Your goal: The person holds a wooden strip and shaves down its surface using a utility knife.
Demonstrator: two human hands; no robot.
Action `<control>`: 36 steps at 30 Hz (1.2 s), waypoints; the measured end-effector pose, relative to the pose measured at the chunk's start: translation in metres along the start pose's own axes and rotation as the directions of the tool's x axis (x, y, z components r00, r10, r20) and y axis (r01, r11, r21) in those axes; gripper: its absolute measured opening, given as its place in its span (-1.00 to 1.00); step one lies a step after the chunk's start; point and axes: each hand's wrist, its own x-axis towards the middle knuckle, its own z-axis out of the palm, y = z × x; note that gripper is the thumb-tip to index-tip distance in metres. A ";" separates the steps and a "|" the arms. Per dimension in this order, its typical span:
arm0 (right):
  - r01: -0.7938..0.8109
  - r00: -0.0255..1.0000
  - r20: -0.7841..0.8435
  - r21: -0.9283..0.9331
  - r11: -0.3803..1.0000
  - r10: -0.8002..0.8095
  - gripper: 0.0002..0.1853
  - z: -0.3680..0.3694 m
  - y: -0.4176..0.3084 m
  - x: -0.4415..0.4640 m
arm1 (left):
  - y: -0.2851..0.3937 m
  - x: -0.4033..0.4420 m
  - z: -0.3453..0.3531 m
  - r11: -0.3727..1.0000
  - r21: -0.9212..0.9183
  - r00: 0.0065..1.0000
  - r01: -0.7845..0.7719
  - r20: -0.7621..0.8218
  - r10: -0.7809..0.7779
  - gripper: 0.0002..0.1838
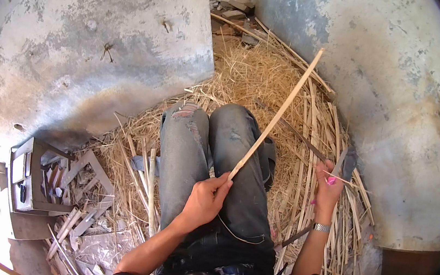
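Note:
My left hand is closed around the lower end of a long pale wooden stick, possibly split bamboo. The stick slants up and right across my right knee, its far end raised near the wall. Out to the right, my right hand is closed, with bright pink showing at the fingers. A thin pale sliver crosses by its fingertips. A dark flat strip runs up-left from this hand, and a narrow grey blade-like piece rises beside it. Which of these my right hand holds is unclear.
Jeans-clad legs are bent in front of me. Straw and long split strips cover the floor. Worn plaster walls stand close by. At left lie a boxy frame and scraps. Rubble sits at the back.

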 end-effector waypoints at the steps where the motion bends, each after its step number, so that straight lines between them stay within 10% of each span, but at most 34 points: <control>1: 0.080 0.997 0.006 -0.139 0.987 -0.080 -0.79 -0.006 0.008 0.006 | 0.002 0.002 -0.003 0.992 -0.072 0.993 0.107 0.052 -0.103 -0.66; 4: 0.095 0.931 0.360 -0.403 0.910 0.062 -0.78 -0.022 0.031 0.009 | 0.005 0.010 -0.013 0.962 -0.144 0.961 0.234 0.187 -0.206 -0.60; 7: -0.068 0.457 0.797 -0.412 0.909 0.395 -0.71 -0.007 0.012 -0.037 | 0.005 0.014 -0.018 0.831 -0.326 0.884 0.450 0.293 -0.364 -0.60; 10: 0.085 0.293 0.876 -0.424 0.902 0.384 -0.64 0.006 -0.002 -0.073 | 0.008 0.013 -0.023 0.820 -0.338 0.875 0.462 0.321 -0.361 -0.59; 19: 0.604 0.366 0.885 -0.462 0.649 0.289 -0.60 -0.005 0.002 -0.109 | 0.006 0.013 -0.023 0.827 -0.339 0.880 0.450 0.326 -0.345 -0.59; 23: 0.478 0.296 0.880 -0.472 0.741 0.370 -0.70 -0.013 -0.014 -0.092 | 0.005 0.013 -0.025 0.816 -0.353 0.875 0.458 0.342 -0.343 -0.58; 25: 0.052 0.465 0.802 -0.447 0.893 0.374 -0.74 -0.031 -0.031 -0.077 | 0.008 0.013 -0.028 0.783 -0.374 0.854 0.497 0.369 -0.366 -0.58; 27: 0.249 0.556 0.792 -0.449 0.858 0.254 -0.75 -0.057 -0.033 -0.045 | 0.003 0.011 -0.028 0.787 -0.375 0.858 0.490 0.367 -0.359 -0.58; 31: 0.119 0.908 0.395 -0.558 0.821 0.137 -0.75 -0.125 -0.038 0.014 | 0.001 0.004 -0.024 0.901 -0.222 0.909 0.372 0.284 -0.305 -0.57; 34: 0.138 0.989 0.079 -0.791 0.596 -0.123 -0.63 -0.207 0.020 0.079 | 0.009 -0.006 -0.024 0.961 -0.165 0.956 0.223 0.228 -0.183 -0.61; 36: -0.049 0.869 -0.131 -0.982 0.180 -0.478 -0.45 -0.227 0.030 0.086 | 0.010 -0.018 -0.028 0.998 -0.034 0.982 0.059 0.182 -0.052 -0.60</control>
